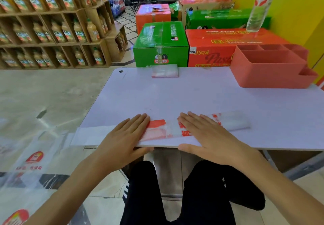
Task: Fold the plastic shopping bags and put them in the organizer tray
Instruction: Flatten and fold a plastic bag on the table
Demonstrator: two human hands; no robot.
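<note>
A clear plastic shopping bag with red print [164, 130] lies folded into a long narrow strip along the near edge of the white table [192, 95]; its left end hangs past the table's corner. My left hand [122, 140] presses flat on the strip left of the red patch. My right hand [206, 135] presses flat on it further right. Both hands have straight fingers, thumbs over the table's edge. A small folded bag [164, 72] rests at the table's far edge. The coral organizer tray [270, 70], with several compartments, stands at the far right.
More clear bags with red logos [31, 161] hang at my lower left. Green and red cartons [160, 46] stand behind the table, a water bottle [261, 5] on one. Shelves of juice bottles [52, 28] fill the left. My legs are under the table.
</note>
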